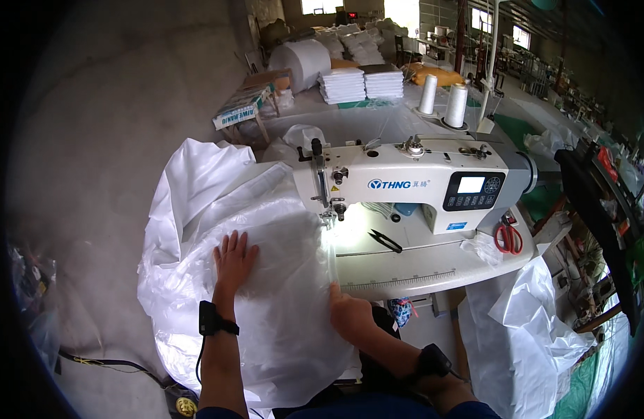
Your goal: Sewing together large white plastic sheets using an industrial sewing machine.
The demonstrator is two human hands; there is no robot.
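A large sheet of white, slightly see-through plastic [283,293] spreads over the left of the table and my lap, with its right edge running up to the needle area of a white sewing machine [406,164]. My left hand [234,264] lies flat on the sheet, fingers spread. At the sheet's right edge, just below the lit needle area [327,222], my right hand [350,314] is closed with the edge at its fingertips; its curled fingers are partly hidden. Black thread snips [385,241] rest on the machine bed to the right of the needle.
Red-handled scissors [508,237] lie at the right of the machine bed. Two white thread cones [456,106] stand behind the machine. More white plastic [517,335] hangs at the lower right. White folded stacks [343,85] and a big white roll [301,64] sit farther back.
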